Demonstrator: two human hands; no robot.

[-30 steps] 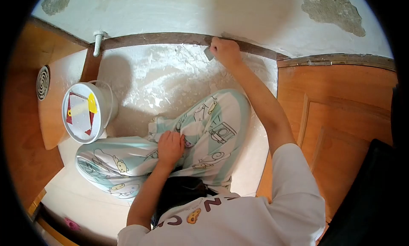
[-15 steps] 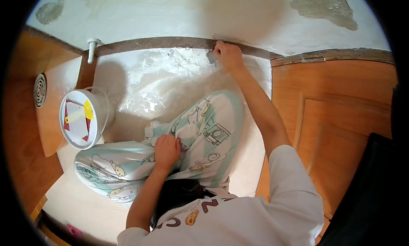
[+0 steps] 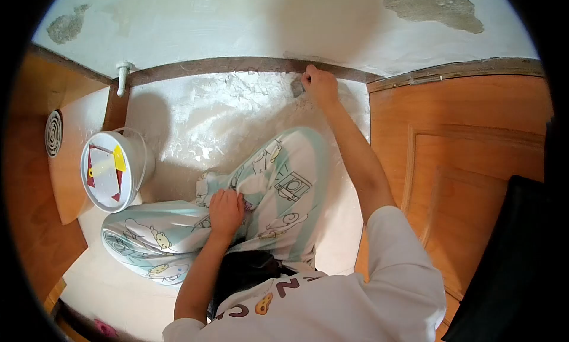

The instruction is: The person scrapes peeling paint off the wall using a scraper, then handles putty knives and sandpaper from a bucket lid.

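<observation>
My right hand [image 3: 321,86] is closed in a pinch at the foot of the wall, by the brown baseboard strip [image 3: 237,64]. A small grey patch [image 3: 298,88] shows just left of its fingers. Whether that is a held piece or a shadow is unclear. Pale flakes and dust [image 3: 234,102] lie on the floor to the left of this hand. My left hand [image 3: 226,211] rests on the patterned trousers [image 3: 290,188] between my folded legs, its fingers curled together. Whatever may be inside the left fingers is hidden.
On the left stands a white bucket [image 3: 145,164] with a wire handle and red, yellow and white pieces on its lid. A white pipe [image 3: 122,80] sticks out by the wall. Wooden panels flank me, including a door [image 3: 462,140] on the right. The wall has bare patches [image 3: 435,7].
The view has shifted slightly. My right hand stays by the baseboard, a little lower, with the grey patch now below and left of its fingertips. My left hand remains on the trousers.
</observation>
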